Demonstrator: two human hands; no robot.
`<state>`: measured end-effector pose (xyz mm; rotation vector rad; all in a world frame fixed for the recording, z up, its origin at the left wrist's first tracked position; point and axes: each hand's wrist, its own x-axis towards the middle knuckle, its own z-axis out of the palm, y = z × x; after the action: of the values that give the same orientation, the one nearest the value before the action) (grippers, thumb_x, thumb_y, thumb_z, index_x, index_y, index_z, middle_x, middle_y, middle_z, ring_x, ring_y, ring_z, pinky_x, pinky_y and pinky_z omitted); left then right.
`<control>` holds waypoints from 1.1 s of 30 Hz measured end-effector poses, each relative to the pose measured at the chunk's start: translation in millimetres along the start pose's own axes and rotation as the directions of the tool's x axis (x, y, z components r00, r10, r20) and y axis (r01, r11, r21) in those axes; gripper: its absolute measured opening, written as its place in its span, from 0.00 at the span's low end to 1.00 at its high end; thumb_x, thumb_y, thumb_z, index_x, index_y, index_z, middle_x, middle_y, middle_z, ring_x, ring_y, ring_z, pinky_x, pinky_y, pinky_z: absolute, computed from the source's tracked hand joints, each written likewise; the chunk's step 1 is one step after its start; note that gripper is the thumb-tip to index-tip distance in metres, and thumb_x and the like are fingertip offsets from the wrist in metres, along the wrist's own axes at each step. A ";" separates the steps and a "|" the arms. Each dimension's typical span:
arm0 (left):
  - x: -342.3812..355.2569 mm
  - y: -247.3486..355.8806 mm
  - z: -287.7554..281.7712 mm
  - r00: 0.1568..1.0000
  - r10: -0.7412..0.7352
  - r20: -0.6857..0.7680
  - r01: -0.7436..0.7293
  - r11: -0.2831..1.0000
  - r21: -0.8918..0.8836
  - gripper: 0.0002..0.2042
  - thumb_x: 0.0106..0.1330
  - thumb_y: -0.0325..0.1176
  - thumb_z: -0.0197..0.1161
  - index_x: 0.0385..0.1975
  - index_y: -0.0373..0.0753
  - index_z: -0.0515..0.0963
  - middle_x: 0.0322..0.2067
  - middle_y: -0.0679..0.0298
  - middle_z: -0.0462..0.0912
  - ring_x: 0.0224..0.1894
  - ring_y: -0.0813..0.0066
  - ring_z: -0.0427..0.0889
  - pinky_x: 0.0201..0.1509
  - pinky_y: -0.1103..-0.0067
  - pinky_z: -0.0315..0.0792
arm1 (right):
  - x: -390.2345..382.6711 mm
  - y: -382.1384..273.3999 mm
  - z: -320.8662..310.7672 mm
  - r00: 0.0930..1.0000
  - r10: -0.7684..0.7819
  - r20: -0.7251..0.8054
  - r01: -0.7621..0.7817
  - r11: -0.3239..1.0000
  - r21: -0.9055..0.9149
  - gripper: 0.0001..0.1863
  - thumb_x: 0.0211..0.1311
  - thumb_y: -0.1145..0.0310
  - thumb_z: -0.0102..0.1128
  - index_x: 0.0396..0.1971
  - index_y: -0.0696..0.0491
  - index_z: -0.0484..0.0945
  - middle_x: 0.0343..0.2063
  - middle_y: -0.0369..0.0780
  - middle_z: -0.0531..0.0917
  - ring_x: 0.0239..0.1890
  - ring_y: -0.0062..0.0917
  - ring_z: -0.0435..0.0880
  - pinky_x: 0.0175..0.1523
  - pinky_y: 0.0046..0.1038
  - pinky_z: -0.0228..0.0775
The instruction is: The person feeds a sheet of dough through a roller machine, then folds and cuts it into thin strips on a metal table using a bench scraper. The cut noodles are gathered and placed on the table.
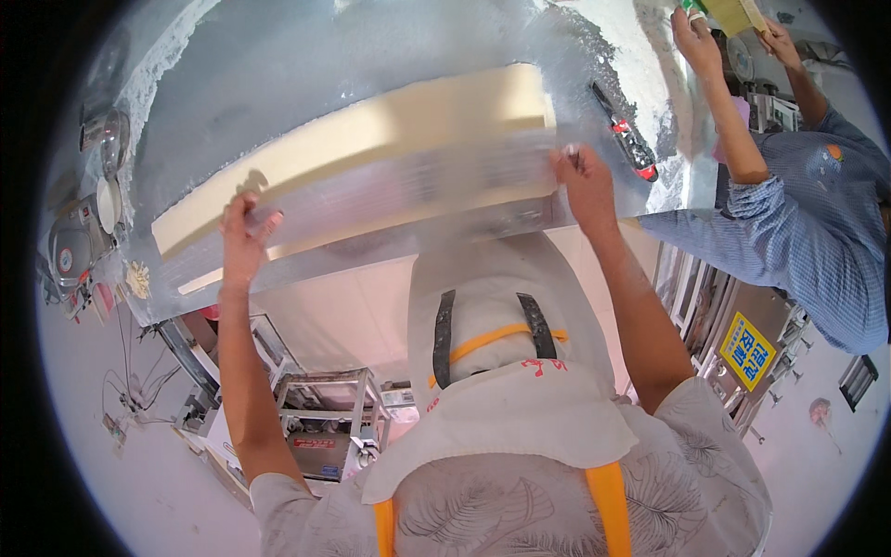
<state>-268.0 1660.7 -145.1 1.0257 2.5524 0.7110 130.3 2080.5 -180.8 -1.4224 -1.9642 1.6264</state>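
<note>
A long, pale yellow dough sheet (371, 125) lies on the grey worktop. Across its near part stretches a long, flat grey straightedge (399, 186), streaked by motion, with a strip of dough showing along its near side. My left hand (247, 237) grips it toward the left end, fingers bent and thumb stretched inward. At the opposite end my right hand (585, 181) is closed on the straightedge, fingers curled. Whether it touches the dough I cannot tell. To the right of the sheet rests a black and red utility knife (629, 139).
White flour (640, 56) covers the worktop's far right. A co-worker in a blue checked shirt (807, 213) stands at right, hands on a yellow and green object (733, 14). Dough scraps (137, 278) lie at the left corner, near a scale-like device (79, 251).
</note>
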 end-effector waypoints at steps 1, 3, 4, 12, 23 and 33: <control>12.4 -3.0 -3.8 1.000 -0.012 -0.016 0.010 0.997 -0.072 0.26 0.57 0.37 0.84 0.51 0.39 0.77 0.40 0.65 0.78 0.40 0.69 0.73 0.51 0.73 0.71 | 10.4 -5.8 -0.2 1.000 -0.024 0.015 0.024 1.000 0.012 0.11 0.72 0.65 0.69 0.33 0.55 0.81 0.26 0.29 0.79 0.31 0.12 0.73 0.37 0.21 0.65; 36.7 -4.1 -9.4 0.998 -0.057 0.000 0.057 0.987 -0.150 0.25 0.58 0.37 0.83 0.50 0.38 0.77 0.38 0.65 0.77 0.38 0.72 0.71 0.47 0.76 0.71 | 30.4 -18.4 2.6 0.999 -0.035 0.030 0.035 0.999 -0.002 0.12 0.72 0.63 0.69 0.32 0.55 0.80 0.25 0.29 0.78 0.30 0.12 0.72 0.36 0.21 0.64; 50.8 -2.0 -13.6 0.996 -0.089 0.026 0.092 0.984 -0.154 0.25 0.59 0.36 0.83 0.50 0.38 0.76 0.38 0.66 0.76 0.37 0.73 0.70 0.46 0.77 0.71 | 42.4 -27.2 6.8 0.999 -0.027 0.031 0.028 0.999 -0.029 0.13 0.72 0.62 0.69 0.31 0.55 0.80 0.25 0.29 0.77 0.29 0.13 0.71 0.35 0.22 0.63; 67.5 -4.8 -0.3 0.992 0.102 0.072 -0.109 0.989 0.101 0.40 0.52 0.44 0.86 0.64 0.39 0.74 0.54 0.59 0.76 0.57 0.65 0.75 0.63 0.69 0.72 | 79.5 -42.5 17.4 0.996 0.013 0.092 0.002 0.987 -0.163 0.16 0.73 0.59 0.68 0.30 0.56 0.79 0.22 0.30 0.75 0.27 0.14 0.69 0.35 0.24 0.62; 47.0 -5.9 16.3 0.963 0.242 0.117 -0.264 0.932 0.249 0.47 0.53 0.56 0.81 0.73 0.47 0.70 0.70 0.55 0.72 0.71 0.49 0.69 0.77 0.58 0.60 | 83.1 -35.4 20.9 0.993 0.024 0.112 -0.013 0.995 -0.100 0.15 0.73 0.59 0.69 0.30 0.55 0.80 0.22 0.28 0.76 0.26 0.13 0.69 0.34 0.22 0.63; 37.9 -11.3 25.7 0.925 0.371 0.084 -0.377 0.860 0.344 0.43 0.65 0.51 0.73 0.77 0.40 0.63 0.71 0.48 0.69 0.70 0.43 0.68 0.77 0.55 0.60 | 69.7 -27.6 30.7 1.000 -0.030 0.003 0.030 0.993 0.110 0.12 0.72 0.64 0.70 0.34 0.57 0.81 0.23 0.30 0.78 0.22 0.12 0.71 0.27 0.22 0.63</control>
<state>-289.5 1689.1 -176.1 1.6719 2.5474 0.3233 59.4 2117.0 -195.6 -1.3427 -1.8579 1.6986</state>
